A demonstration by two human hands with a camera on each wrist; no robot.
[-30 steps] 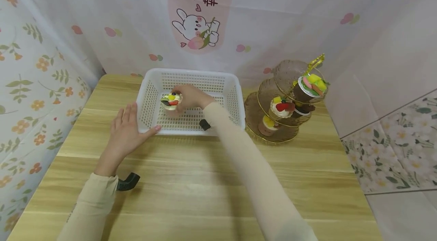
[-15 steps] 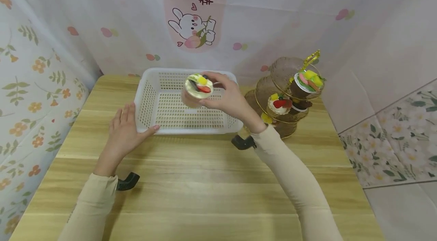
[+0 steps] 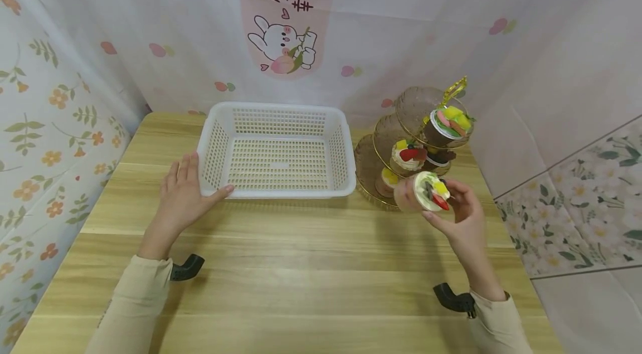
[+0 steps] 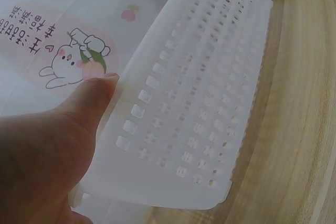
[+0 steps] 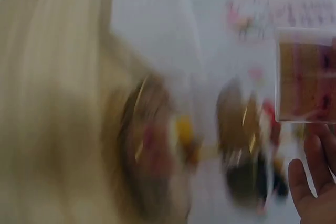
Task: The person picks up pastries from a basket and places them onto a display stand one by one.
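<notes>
My right hand (image 3: pixel 466 220) holds a clear dessert cup (image 3: pixel 423 192) between thumb and fingers. It is topped with cream, yellow fruit and a red slice, and it tilts in front of the tiered stand (image 3: pixel 366 167). Pink and tan layers of the dessert cup (image 5: pixel 304 77) show through its wall in the right wrist view. At the left, my left hand (image 3: pixel 180 195) rests with extended fingers against the corner of the white plastic basket (image 3: pixel 281 194). The left wrist view has its thumb (image 4: pixel 97 90) on the rim. Nothing lies inside the basket.
On the stand's tiers sit a fruit-topped dark cup (image 3: pixel 446 125), a cream cup with strawberry (image 3: pixel 408 156), and another with yellow topping (image 3: pixel 387 181). A printed curtain (image 3: pixel 190 36) hangs behind the wooden table (image 3: pixel 301 265); a tiled wall (image 3: pixel 577 203) is at the right.
My right hand has lifted the dessert cup out of the basket and carried it right, to the front of the stand. My left hand stays at the basket's corner.
</notes>
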